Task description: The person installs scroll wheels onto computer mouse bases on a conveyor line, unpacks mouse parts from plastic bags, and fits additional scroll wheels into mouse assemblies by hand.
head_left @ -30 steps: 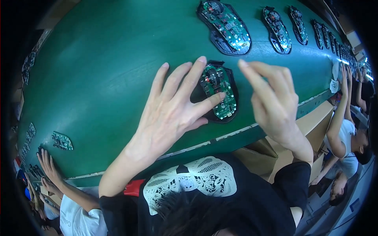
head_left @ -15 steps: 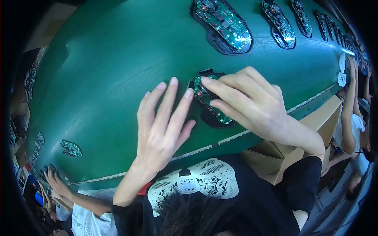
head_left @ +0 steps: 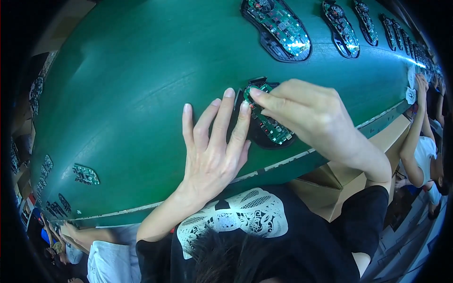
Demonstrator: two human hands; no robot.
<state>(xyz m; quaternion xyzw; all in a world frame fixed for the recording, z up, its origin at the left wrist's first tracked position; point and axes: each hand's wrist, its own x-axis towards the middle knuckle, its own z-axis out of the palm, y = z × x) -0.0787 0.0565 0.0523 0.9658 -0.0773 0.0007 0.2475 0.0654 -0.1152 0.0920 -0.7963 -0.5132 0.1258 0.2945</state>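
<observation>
A green circuit board (head_left: 272, 124) lies in a black plastic shell (head_left: 266, 141) on the green work surface, just beyond its near edge. My right hand (head_left: 314, 113) reaches over it with the fingers curled, a fingertip pressing the board's rounded far end. Its other fingertips, and whatever sits under them, are partly hidden. Close by on the left, my left hand (head_left: 214, 141) is spread out, with its index fingertip touching the board's left side. No object shows in the left palm.
Further off stands a row of similar shells with boards (head_left: 285, 33), stretching to the far right. A loose green board (head_left: 86, 174) lies at the left. Below the near edge is an open cardboard box (head_left: 339, 188). Other people's arms (head_left: 415, 125) reach in on both sides.
The shell and its board have shifted slightly right and away, both hands moving with them. My left index finger has come onto the board. Right fingers have drawn closer together.
</observation>
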